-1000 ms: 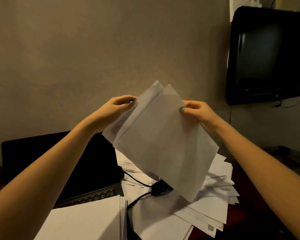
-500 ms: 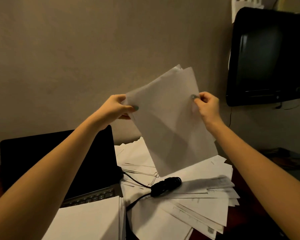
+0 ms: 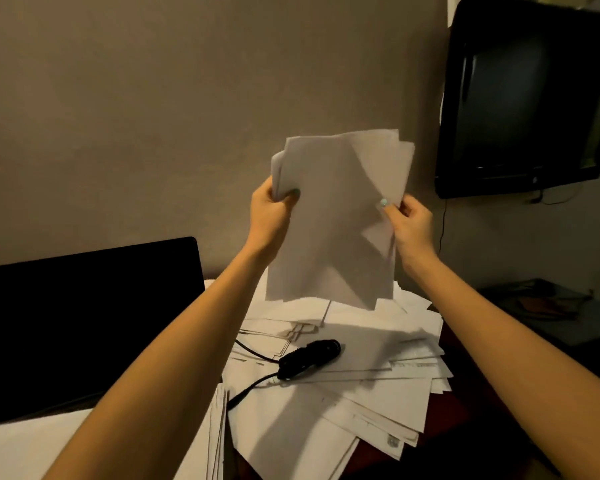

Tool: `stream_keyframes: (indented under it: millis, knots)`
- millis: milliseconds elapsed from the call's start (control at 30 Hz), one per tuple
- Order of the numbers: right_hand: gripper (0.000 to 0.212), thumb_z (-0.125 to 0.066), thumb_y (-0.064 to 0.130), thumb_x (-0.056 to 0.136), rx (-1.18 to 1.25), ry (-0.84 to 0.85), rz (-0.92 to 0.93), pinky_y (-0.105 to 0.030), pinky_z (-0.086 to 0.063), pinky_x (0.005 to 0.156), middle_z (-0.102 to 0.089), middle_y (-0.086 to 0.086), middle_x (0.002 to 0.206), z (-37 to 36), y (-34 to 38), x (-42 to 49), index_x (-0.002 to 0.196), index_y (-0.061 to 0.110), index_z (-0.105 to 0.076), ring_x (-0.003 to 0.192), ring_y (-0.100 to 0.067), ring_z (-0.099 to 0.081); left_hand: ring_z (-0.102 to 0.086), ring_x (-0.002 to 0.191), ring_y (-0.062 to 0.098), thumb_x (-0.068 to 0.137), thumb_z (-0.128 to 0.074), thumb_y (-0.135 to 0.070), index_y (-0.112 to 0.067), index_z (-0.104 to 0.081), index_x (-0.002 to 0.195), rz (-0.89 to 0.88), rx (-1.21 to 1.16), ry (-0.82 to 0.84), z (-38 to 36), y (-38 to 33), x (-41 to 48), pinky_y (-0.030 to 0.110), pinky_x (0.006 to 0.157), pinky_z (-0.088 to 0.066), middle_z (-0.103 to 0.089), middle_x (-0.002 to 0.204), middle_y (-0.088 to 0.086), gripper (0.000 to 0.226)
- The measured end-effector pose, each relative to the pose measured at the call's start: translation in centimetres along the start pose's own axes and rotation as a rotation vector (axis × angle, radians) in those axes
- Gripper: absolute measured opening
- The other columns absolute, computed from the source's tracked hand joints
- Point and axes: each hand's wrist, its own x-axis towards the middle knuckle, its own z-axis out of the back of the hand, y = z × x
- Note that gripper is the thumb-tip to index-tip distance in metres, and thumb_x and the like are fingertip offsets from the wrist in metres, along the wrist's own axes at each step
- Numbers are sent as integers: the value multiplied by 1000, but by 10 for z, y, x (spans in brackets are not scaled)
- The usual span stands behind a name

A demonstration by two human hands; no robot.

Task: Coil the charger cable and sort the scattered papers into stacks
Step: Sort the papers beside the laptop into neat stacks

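Currently, in the head view, the only 1 on offer, both hands are raised in front of the wall, well apart. Each is clamped on 1 side edge of a held sheaf of white sheets. The left hand has its thumb in front and fingers curled behind, and the right hand pinches the opposite edge. The sheaf hangs upright above the scattered papers, clear of them. Its top corners are fanned out of square, so I judge this to be the squaring-up step.

The risks follow from that. The sheets are gripped only at their edges, so a slackened pinch while jogging them could let inner sheets slide out at the bottom and drop back onto the pile. Tapping the sheaf down on that uneven pile would likely skew it rather than square it. It could also strike the charger cable, whose black bundle lies on the papers directly below, with a loose lead running toward the laptop. Pulling sheets from under the bundle could drag or loosen it. Whether the lead is plugged in, I cannot tell. The neat stack at lower left sits partly under the left forearm, and a careless sweep could knock it askew. Papers at the pile's right reach toward the desk edge and might slip off.
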Motion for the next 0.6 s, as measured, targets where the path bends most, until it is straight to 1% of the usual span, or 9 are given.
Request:
stream_keyframes:
  millis: [67,167,233,333,367,400,467,533,600]
  knots:
    - [16,-58,11,95,-33,-10,-17,-25,-51,64,-62,2,80,1,-9,-4,102,-2,-63,67,-3,-59,-56,79,18,86,-54,5,-13,-60,95,7,34,9,-6,11,-3,34,70,-50,-61,89,8,21]
    - [6,-55,13,96,-45,13,-83,-32,-49,73,-62,0,84,1,-28,-11,98,9,-60,79,-15,-58,-59,84,15,87,-56,1,-13,-58,108,80,22,-28,-10,31,-10,32,74,-52,-63,96,5,25]
    - [8,-54,16,98,-47,22,-154,-35,-46,76,-60,-4,87,3,-45,-17,98,9,-58,84,-21,-55,-60,87,17,89,-62,-6,-12,-54,111,199,9,-43,-8,51,-18,34,79,-52,-63,99,4,24]
    - [25,-51,25,99,-90,49,-255,-33,-44,85,-59,-6,97,3,-65,-29,111,4,-57,92,-18,-54,-61,93,26,90,-65,-15,-9,-55,109,401,-11,-40,-1,84,-33,40,81,-51,-64,103,10,22]
    - [26,-49,29,100,-118,61,-283,-33,-44,84,-58,-5,96,2,-70,-31,108,5,-57,89,-17,-53,-60,93,27,91,-65,-16,-9,-59,104,439,-12,-25,0,90,-37,40,79,-50,-65,98,9,16]
    - [25,-48,31,100,-144,63,-295,-31,-44,76,-54,-4,86,1,-75,-32,96,8,-55,80,-15,-51,-59,91,26,91,-64,-16,-10,-63,97,457,-12,-14,-2,96,-41,38,78,-49,-65,93,8,8]
    - [35,-46,32,101,-182,39,-284,-28,-31,57,-34,-1,67,-2,-79,-34,72,15,-35,60,-12,-33,-59,87,24,92,-64,-15,-15,-65,85,444,-19,-11,-8,99,-46,38,79,-50,-65,87,7,6]
    - [39,-46,31,101,-168,-3,-273,-28,-25,55,-25,-1,65,-4,-81,-37,69,17,-26,57,-11,-25,-56,84,23,90,-65,-13,-18,-64,83,435,-23,7,-13,99,-49,37,78,-48,-63,89,9,9]
    - [35,-47,32,100,-167,-12,-291,-29,-29,59,-31,-1,66,-2,-84,-43,72,16,-33,59,-12,-31,-56,84,20,89,-67,-14,-22,-62,85,471,7,35,-14,102,-56,35,79,-46,-64,92,7,10]
